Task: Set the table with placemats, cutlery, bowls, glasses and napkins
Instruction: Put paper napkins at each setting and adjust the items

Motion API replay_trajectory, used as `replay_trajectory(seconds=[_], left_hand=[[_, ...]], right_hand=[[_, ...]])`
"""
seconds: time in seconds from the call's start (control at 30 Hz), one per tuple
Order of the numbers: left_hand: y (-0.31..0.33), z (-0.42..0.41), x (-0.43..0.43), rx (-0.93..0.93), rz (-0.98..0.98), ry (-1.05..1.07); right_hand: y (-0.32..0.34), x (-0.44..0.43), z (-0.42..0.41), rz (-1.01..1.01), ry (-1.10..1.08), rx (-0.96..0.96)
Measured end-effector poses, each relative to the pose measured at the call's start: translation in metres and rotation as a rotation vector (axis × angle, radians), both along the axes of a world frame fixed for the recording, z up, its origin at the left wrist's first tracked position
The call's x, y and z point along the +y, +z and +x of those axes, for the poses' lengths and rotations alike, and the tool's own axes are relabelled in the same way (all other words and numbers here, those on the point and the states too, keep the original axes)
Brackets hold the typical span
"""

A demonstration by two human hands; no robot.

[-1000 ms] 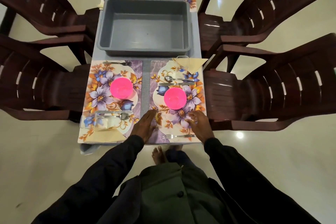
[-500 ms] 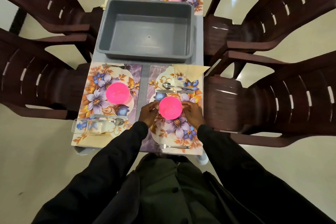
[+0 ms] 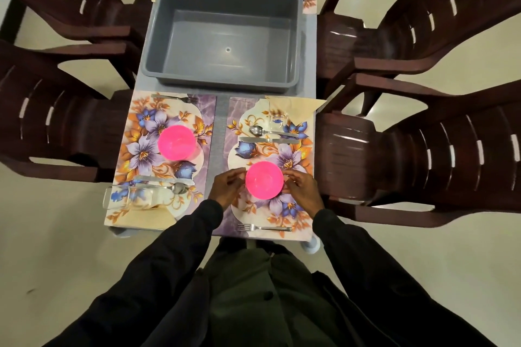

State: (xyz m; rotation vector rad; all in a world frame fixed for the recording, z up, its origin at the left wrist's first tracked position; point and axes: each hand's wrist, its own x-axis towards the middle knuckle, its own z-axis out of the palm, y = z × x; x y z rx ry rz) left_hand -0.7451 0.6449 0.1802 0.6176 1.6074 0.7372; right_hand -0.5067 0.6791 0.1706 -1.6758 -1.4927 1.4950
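Item: pink bowl (image 3: 264, 180) on near-right placemat (image 3: 282, 210). Left hand (image 3: 227, 188) and right hand (image 3: 303, 191) each have a curled grip on its rim. Risk: pushed far, it may strike the knife (image 3: 267, 140).

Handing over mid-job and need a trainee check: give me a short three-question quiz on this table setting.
1. Multiple choice: the left hand and right hand hold which thing? A a plate, B the pink bowl, C a cup.
2. True or false: a fork lies at the near edge of the near right placemat.
3. Which two pieces lie between that bowl and the glass?
Key: 1 B. 2 true. 3 the spoon and the knife.
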Motion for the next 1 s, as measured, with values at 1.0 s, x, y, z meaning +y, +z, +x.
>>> replay_trajectory(seconds=[1.0], left_hand=[[-0.011,-0.014,0.029,0.158,0.09,-0.19]], right_hand=[[-0.006,0.049,-0.01,0.164,0.277,-0.17]])
